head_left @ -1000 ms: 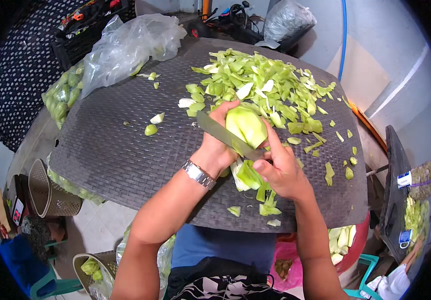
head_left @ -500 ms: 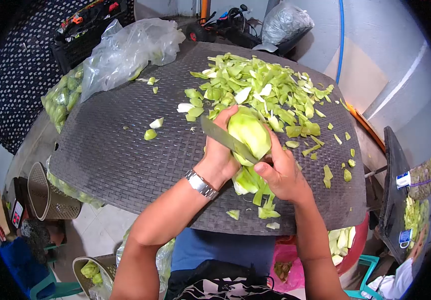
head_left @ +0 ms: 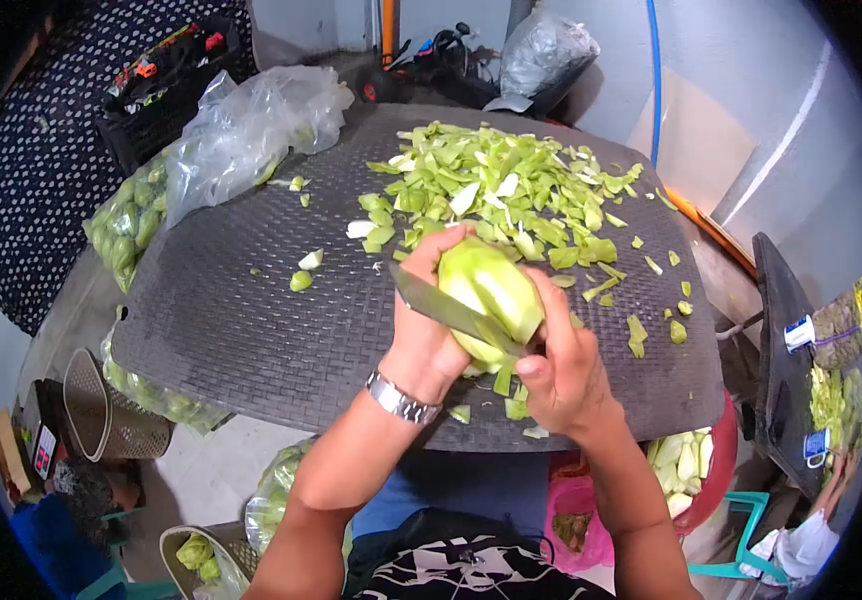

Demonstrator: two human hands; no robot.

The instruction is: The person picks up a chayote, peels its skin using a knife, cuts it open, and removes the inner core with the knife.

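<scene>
My left hand (head_left: 429, 330), with a metal watch at its wrist, is closed around a large, partly peeled green fruit (head_left: 476, 275) above the table; its exact kind is unclear. The fruit shows pale, faceted cut faces. A knife (head_left: 443, 308) lies across its near side, blade pointing left over my left palm. My right hand (head_left: 571, 365) grips the knife at the other end, its handle hidden by the fingers. Those fingers also curl along the right side of the fruit. Cut green strips (head_left: 513, 400) lie on the table just below both hands.
A heap of green peelings (head_left: 501, 180) covers the back of the dark woven table (head_left: 221, 310). Plastic bags of green produce (head_left: 129, 215) sit at left. A red basin (head_left: 719, 470) with pale peeled pieces stands below right. Another person's arm (head_left: 833, 485) shows far right.
The camera view has shifted slightly, moving the table up-left in places. The knife stays against the fruit, which appears slightly turned, with a darker band along its face. Both hands keep their hold.
</scene>
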